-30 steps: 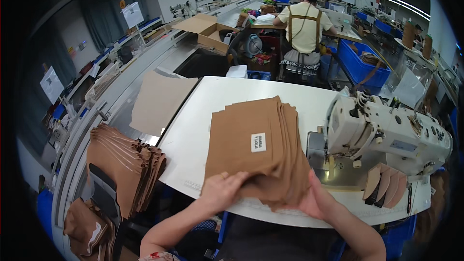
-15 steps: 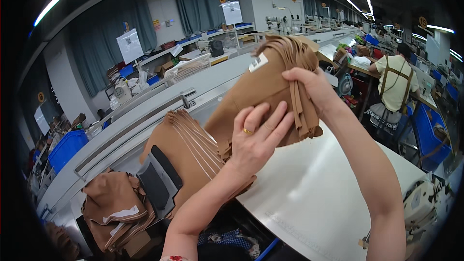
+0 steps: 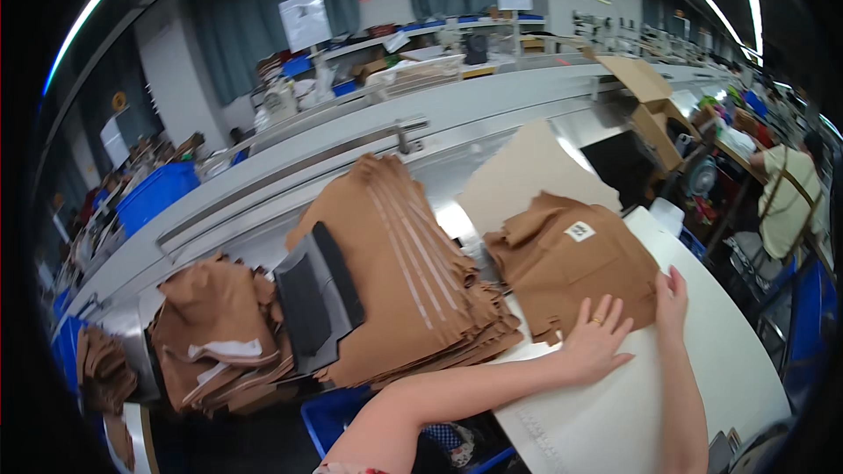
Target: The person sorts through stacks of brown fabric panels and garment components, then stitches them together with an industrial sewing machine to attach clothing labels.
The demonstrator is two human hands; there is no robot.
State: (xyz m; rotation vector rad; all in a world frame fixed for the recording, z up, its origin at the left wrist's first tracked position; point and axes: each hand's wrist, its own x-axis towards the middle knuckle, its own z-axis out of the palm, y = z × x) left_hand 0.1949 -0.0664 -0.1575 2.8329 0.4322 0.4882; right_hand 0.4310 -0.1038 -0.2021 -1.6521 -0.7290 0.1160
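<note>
A stack of brown cut fabric pieces (image 3: 571, 268) with a small white label lies flat at the far edge of the white table (image 3: 597, 412). My left hand (image 3: 599, 341) rests on its near edge, fingers spread, a ring on one finger. Along the right edge of the stack stands my right hand (image 3: 672, 305), fingers stretched out and touching the side. To the left is a taller, fanned pile of brown pieces (image 3: 378, 272) with white strips along its layers. A black-and-grey folded piece (image 3: 318, 298) leans against that pile.
Folded brown pieces (image 3: 215, 320) lie farther left. Behind the stack are a cream sheet (image 3: 531, 171) and an open cardboard box (image 3: 660, 136). A metal rail (image 3: 290, 180) runs across the back. A person (image 3: 786, 197) sits at the right. A blue bin (image 3: 158, 196) stands at the left.
The labelled stack, held up and bent between both hands before, now lies down on the table. My hands have lowered to its near and right edges. The view has swung left.
</note>
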